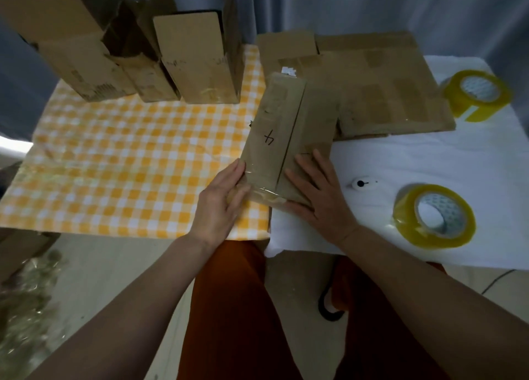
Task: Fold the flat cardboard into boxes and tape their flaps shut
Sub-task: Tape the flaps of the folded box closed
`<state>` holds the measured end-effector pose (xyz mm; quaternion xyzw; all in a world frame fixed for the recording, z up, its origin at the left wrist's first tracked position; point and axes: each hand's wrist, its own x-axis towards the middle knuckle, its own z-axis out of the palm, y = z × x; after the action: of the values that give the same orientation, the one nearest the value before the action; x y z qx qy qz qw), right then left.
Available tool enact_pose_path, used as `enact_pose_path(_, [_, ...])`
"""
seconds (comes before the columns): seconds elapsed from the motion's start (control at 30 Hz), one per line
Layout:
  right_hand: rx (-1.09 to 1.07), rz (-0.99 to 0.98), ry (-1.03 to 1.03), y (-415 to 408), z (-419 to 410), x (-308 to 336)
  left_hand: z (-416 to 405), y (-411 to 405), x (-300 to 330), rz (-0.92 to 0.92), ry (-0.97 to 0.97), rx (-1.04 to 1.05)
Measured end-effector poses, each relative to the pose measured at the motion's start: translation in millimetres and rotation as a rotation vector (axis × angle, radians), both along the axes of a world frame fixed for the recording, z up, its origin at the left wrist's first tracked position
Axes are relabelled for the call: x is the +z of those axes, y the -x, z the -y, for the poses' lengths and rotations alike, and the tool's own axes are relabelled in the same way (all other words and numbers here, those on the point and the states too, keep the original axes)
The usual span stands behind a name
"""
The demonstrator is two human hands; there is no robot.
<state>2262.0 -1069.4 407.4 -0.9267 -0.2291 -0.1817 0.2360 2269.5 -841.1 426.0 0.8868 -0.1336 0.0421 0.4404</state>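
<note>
A brown cardboard box lies on the table in front of me, its two top flaps meeting along a middle seam, with clear tape over its near end. My left hand touches the near left corner with straight fingers. My right hand lies flat on the right flap near the box's near end. A stack of flat cardboard lies behind the box on the right. Two yellow tape rolls stand on the white cloth, one near, one farther back.
Several folded boxes stand upright at the back left on the yellow checked cloth. A small white cutter lies right of my right hand. The table's near edge is just below my wrists. Crumpled tape scraps lie on the floor at left.
</note>
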Motion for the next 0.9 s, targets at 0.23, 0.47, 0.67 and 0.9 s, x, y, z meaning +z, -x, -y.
enact_pose_path(0.23, [-0.284,-0.200,0.176,-5,-30,32,7,-23,4,-0.066,-0.078,0.005])
enact_pose_path(0.47, [-0.236,-0.088,0.332,1,-23,28,-28,-37,20,-0.260,0.030,-0.239])
enact_pose_path(0.67, [-0.206,-0.037,0.257,-1,-17,24,-7,-35,19,-0.208,0.318,0.115])
enact_pose_path(0.9, [-0.299,0.056,-0.101,-8,-25,10,65,-43,-3,0.010,0.546,0.570])
